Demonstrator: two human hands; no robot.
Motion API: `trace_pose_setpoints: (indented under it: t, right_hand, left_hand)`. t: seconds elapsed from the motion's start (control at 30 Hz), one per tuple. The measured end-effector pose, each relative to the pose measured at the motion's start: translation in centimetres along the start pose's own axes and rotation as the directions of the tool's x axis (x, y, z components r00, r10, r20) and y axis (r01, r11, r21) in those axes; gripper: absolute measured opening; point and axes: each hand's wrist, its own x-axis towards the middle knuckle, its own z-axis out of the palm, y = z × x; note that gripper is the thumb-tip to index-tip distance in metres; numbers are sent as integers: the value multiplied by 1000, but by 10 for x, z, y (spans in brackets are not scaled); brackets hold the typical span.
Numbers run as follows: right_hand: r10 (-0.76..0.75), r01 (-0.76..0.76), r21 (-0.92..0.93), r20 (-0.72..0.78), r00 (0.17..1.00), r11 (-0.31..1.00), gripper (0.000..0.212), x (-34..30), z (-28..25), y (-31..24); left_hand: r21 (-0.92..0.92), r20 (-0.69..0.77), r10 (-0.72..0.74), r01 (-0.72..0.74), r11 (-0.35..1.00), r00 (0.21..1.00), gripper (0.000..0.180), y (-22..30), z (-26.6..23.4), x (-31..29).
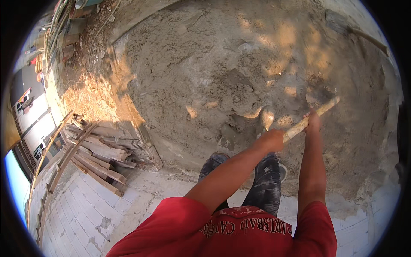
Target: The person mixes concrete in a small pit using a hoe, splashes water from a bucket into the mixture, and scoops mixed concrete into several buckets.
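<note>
My left hand (272, 140) is closed around the lower end of a pale wooden handle (296, 129). Higher up the same handle, my right hand (313, 120) also grips it. The handle slants up to the right, and its far end shows past my right hand. I cannot make out the tool's head. Beneath and beyond my hands spreads wet grey mortar (184, 73), rough and lumpy, with a darker hollow just ahead of my legs. My trouser legs (266, 182) are smeared with grey.
A long-handled tool with a flat grey blade (337, 21) lies at the far right. Wooden boards (100, 150) are piled at the left, beside a timber edge strip (147, 143). Pale paving (81, 210) lies near left. Buckets (72, 32) stand at the far left.
</note>
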Motion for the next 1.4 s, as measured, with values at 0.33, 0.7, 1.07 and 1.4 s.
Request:
trace_pose_setpoints:
  t: [0.33,0.7,1.07,1.4]
  right_hand:
    - [450,-490,35,345,824,871,17,-262,264,262]
    - [382,-441,77,383,841,894,24,-316,218,237]
    - [-97,64,124,280,955,990,10,-7,259,48]
    - [350,-397,5,462,815,918,17,-343,356,260]
  left_hand:
    - [326,-208,-394,444,835,895,32,-223,-188,-279]
    - [101,-364,-381,443,891,850,23,-216,-120,-317]
    - [217,-186,-12,54,975,982,37,-137,-195,13]
    - [133,-427,-458,555,821,780,26,-229,-244,-345]
